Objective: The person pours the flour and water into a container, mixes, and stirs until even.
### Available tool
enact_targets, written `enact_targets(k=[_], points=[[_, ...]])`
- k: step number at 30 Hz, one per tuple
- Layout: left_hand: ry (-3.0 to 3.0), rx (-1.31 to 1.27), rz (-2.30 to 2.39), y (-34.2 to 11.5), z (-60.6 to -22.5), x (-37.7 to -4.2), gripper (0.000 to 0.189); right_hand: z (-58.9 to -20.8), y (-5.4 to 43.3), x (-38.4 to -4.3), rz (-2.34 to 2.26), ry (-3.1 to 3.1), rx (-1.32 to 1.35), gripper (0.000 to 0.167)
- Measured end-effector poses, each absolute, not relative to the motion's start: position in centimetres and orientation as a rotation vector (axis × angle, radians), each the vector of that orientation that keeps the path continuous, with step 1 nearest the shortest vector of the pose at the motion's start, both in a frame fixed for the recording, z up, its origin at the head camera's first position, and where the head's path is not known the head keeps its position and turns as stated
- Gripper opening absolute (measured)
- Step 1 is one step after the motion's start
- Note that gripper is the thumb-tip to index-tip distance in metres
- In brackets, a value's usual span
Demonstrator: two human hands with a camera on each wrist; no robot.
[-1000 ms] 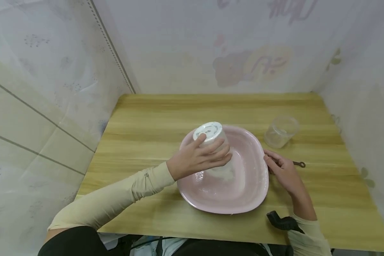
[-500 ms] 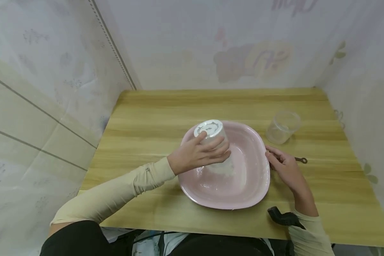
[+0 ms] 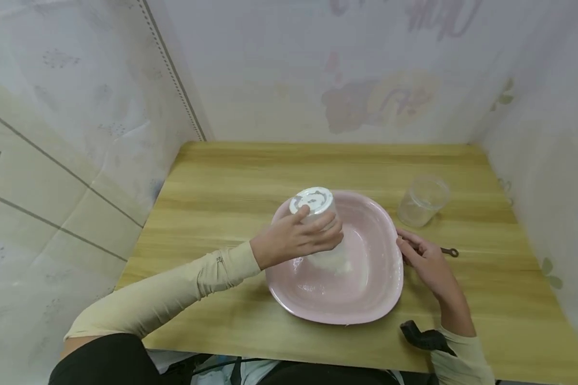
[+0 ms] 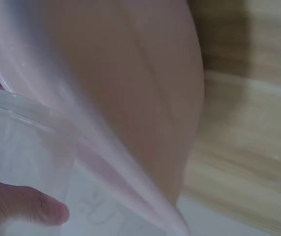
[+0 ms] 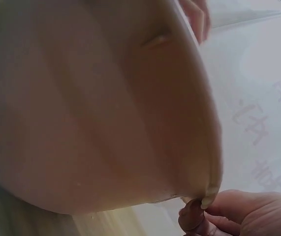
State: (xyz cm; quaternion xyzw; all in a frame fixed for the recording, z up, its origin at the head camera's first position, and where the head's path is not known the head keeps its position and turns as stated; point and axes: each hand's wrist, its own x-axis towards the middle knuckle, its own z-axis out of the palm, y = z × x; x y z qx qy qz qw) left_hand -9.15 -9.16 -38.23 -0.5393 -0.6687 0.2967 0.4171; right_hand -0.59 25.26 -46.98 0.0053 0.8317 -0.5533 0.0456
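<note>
My left hand [image 3: 296, 238] grips a clear plastic jar [image 3: 312, 202] that is upside down over the pink basin [image 3: 289, 302]. White material covers the jar's base. Thumb and fingers lie round its sides; in the left wrist view my thumb [image 4: 42, 209] presses against the clear wall. Whitish powder or cloudy residue shows on the basin floor below. At the basin's right side, my right hand [image 3: 431, 262] pinches the rim between thumb and finger, as the right wrist view shows. A brown handle with a holed end [image 3: 450, 252] sticks out beyond that hand; its other part is hidden.
A second clear jar [image 3: 423, 200] stands upright behind my right hand. The wood-grain table [image 3: 221, 176] carries everything, with pale printed walls at its back and sides. A black strap mount [image 3: 426, 338] sits at my right sleeve.
The fingers of my left hand have drawn together more closely round the jar, which has shifted slightly left. My right hand stays at the rim. The head view tilts slightly.
</note>
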Motion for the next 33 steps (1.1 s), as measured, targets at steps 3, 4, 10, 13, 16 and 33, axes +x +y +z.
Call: enact_targets(k=[3, 4, 10, 13, 16, 33], points=[[-1.688, -1.411, 0.746, -9.2, -39.0, -8.8, 0.075, -47.3, 25.1, -0.4, -1.699, 2.535, 0.017, 0.048], [-1.69, -1.419, 0.74, -9.2, -39.2, -8.7, 0.075, -47.3, 25.1, -0.4, -1.696, 2.535, 0.017, 0.048], [-1.703, -1.427, 0.71, -9.2, -39.5, -8.5, 0.071, -47.5, 24.9, -0.2, -1.713, 2.531, 0.022, 0.048], [-1.754, -1.412, 0.674, -9.4, -39.6, -8.7, 0.072, -47.6, 25.0, -0.2, -1.716, 2.537, 0.019, 0.047], [-1.846, -1.378, 0.565, -9.5, -39.4, -9.0, 0.072, -47.7, 24.9, -0.1, -1.706, 2.545, 0.025, 0.047], [-2.578, -1.305, -0.942, -9.9, -39.2, -10.7, 0.091, -48.2, 26.6, -1.1, -1.747, 2.637, -0.029, 0.058]])
